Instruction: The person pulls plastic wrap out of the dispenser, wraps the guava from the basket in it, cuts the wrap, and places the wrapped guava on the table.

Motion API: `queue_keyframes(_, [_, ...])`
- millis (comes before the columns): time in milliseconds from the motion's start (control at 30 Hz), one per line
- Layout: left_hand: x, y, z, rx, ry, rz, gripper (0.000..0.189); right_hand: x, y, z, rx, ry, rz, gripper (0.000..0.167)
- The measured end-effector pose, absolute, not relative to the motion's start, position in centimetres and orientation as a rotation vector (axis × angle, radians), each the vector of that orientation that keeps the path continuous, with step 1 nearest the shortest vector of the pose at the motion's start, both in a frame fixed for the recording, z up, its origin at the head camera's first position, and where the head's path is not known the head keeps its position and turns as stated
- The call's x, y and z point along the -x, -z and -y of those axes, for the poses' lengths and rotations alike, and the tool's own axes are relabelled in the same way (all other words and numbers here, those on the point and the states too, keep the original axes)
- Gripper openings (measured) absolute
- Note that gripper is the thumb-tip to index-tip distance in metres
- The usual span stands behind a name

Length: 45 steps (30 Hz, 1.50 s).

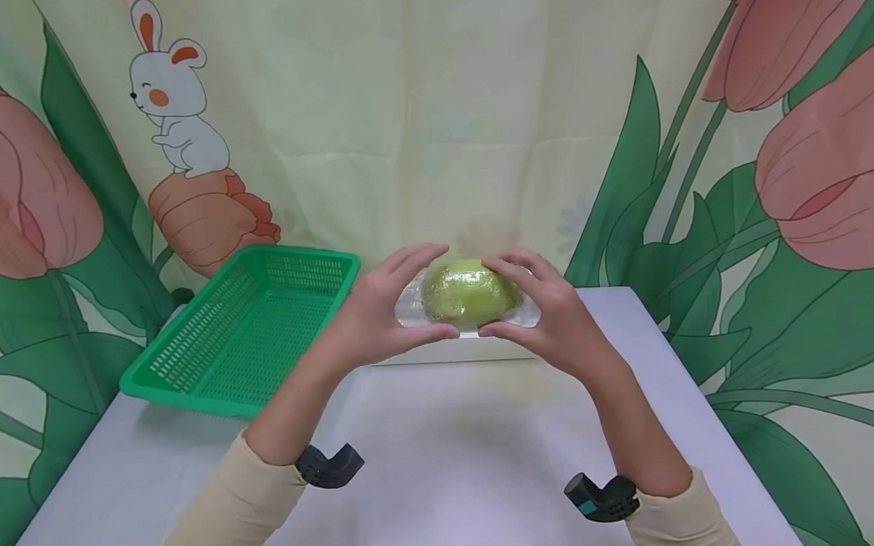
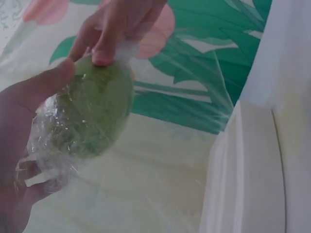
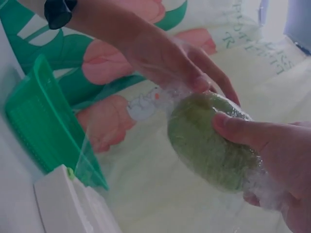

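Note:
A green oval fruit point(image 1: 468, 293), wrapped in shiny clear cling film point(image 2: 46, 133), is held up above the back of the table between two hands. My left hand point(image 1: 379, 310) grips its left end through gathered film, the thumb below in the head view. My right hand point(image 1: 560, 320) holds the other end with curled fingers and thumb. In the left wrist view, a sheet of film stretches from the fruit to a long white box point(image 2: 248, 170). In the right wrist view, both thumbs press near the fruit point(image 3: 206, 141). Film hides parts of the fingertips.
A green perforated plastic basket point(image 1: 241, 335) stands at the back left of the white table point(image 1: 449, 464), beside my left forearm. Behind the table hangs a curtain point(image 1: 411, 99) printed with tulips and a rabbit. Each wrist carries a black camera mount point(image 1: 330, 466).

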State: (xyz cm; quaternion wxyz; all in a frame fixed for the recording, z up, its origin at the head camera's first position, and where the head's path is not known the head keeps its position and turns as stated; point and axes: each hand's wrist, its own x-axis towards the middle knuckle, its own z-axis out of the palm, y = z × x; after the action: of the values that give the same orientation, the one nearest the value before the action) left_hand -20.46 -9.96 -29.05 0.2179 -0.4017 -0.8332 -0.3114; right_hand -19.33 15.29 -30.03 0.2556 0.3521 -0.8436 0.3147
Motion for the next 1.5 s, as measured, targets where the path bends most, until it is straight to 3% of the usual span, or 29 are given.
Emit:
queue_keyframes(233, [20.7,30.5,9.4,1.134,0.593,2.234,0.081,19.7,30.8,-15.6,-0.926,-0.904,2.420,0.077])
queue_keyframes(367, [20.7,31.2,9.2,1.129,0.634,2.252,0.074,19.7,31.3,-15.6,-0.909,-0.902,2.449,0.076])
queue_keyframes(600, [20.9,31.8,9.3,1.131,0.764,2.331,0.072,19.7,32.7,-15.0,-0.896,-0.745,2.372,0.092])
queue_keyframes(900, [21.0,32.6,9.6,1.117,0.832,2.502,0.070,19.7,34.3,-14.8,-0.911,-0.837,2.413,0.082])
queue_keyframes(1067, [21.0,33.7,9.7,1.128,0.752,2.472,0.079,19.7,35.1,-15.0,-0.891,-0.909,2.498,0.080])
queue_keyframes(1300, [20.9,35.8,9.3,1.148,0.747,2.450,0.074,19.8,36.2,-15.1,-0.849,-0.960,2.631,0.080])
queue_keyframes(1500, [20.9,37.3,9.3,1.139,0.789,2.482,0.070,19.9,37.1,-14.9,-0.861,-0.894,2.652,0.090])
